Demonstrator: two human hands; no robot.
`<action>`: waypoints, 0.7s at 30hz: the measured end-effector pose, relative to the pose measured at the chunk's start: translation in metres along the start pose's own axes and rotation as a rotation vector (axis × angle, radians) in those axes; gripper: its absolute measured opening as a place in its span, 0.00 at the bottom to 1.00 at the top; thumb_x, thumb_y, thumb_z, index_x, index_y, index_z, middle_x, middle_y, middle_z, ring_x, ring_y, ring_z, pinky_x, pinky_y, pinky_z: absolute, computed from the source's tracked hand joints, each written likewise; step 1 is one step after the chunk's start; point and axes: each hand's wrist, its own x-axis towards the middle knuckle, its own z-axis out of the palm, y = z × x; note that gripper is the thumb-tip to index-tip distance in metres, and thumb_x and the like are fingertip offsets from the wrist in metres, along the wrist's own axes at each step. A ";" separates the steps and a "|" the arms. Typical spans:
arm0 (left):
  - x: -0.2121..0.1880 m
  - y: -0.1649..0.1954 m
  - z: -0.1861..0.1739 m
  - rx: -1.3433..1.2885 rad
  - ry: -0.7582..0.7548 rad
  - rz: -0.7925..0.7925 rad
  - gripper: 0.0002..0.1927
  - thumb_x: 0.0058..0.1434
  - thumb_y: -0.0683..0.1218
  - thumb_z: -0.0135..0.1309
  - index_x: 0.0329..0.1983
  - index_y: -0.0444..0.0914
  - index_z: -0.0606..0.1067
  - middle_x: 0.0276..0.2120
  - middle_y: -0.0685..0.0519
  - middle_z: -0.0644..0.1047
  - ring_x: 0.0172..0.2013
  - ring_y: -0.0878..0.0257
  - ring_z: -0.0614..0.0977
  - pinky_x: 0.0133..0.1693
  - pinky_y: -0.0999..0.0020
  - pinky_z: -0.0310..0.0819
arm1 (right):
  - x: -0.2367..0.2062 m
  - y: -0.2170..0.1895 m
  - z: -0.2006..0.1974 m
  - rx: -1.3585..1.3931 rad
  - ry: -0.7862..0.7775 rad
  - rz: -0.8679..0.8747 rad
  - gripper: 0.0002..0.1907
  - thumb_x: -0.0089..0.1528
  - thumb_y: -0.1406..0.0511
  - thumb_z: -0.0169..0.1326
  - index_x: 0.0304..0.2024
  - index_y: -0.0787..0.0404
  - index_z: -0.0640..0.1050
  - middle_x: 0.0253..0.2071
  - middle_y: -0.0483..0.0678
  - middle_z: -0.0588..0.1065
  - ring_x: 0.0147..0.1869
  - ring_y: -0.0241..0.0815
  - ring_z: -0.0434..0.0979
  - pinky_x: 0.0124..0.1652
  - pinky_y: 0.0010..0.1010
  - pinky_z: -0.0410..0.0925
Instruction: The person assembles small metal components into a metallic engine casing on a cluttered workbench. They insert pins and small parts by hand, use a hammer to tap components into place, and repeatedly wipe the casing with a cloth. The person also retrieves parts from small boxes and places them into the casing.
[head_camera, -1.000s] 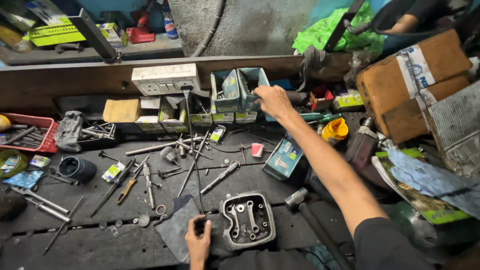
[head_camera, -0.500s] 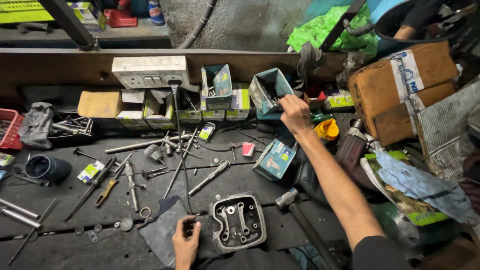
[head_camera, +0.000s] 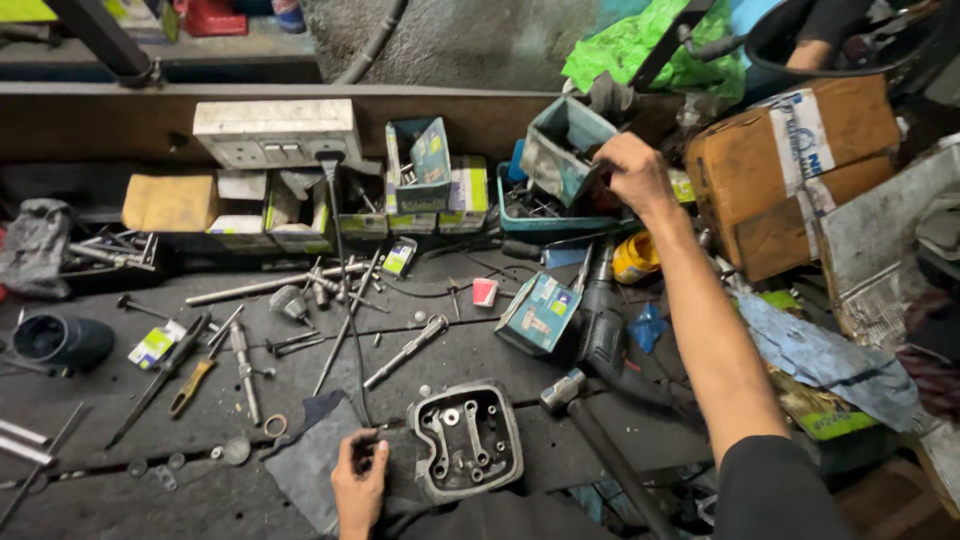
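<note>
Here the right hand (head_camera: 632, 172) grips a tilted teal box (head_camera: 560, 150), tipped leftward.

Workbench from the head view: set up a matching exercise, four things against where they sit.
Things:
1. engine cover
2. hammer
3. brown carton
4. socket strip

Places:
A. back wall, left of centre
B. far right, tilted
C. front edge, by the left hand
D. just right of the engine cover

Pairs: 1-C, 2-D, 3-B, 4-A
</note>
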 end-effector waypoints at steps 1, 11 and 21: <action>0.001 -0.001 0.001 0.001 -0.005 -0.002 0.13 0.59 0.43 0.62 0.47 0.36 0.77 0.33 0.52 0.82 0.33 0.68 0.81 0.38 0.72 0.75 | -0.003 0.005 0.000 -0.003 -0.021 -0.026 0.09 0.52 0.76 0.58 0.35 0.64 0.80 0.38 0.53 0.78 0.46 0.53 0.80 0.46 0.38 0.72; 0.001 -0.001 0.001 -0.019 -0.002 -0.056 0.13 0.60 0.42 0.61 0.46 0.35 0.77 0.33 0.52 0.81 0.32 0.67 0.80 0.36 0.72 0.74 | -0.032 -0.016 0.034 0.118 -0.031 -0.070 0.20 0.43 0.82 0.49 0.35 0.65 0.78 0.40 0.52 0.79 0.53 0.52 0.80 0.51 0.38 0.73; 0.004 0.014 -0.001 -0.023 -0.022 -0.055 0.10 0.60 0.43 0.60 0.44 0.36 0.78 0.33 0.53 0.81 0.31 0.68 0.79 0.35 0.72 0.75 | -0.008 -0.001 0.056 -0.210 -0.191 -0.136 0.21 0.43 0.77 0.58 0.40 0.60 0.77 0.43 0.48 0.78 0.54 0.48 0.76 0.51 0.42 0.64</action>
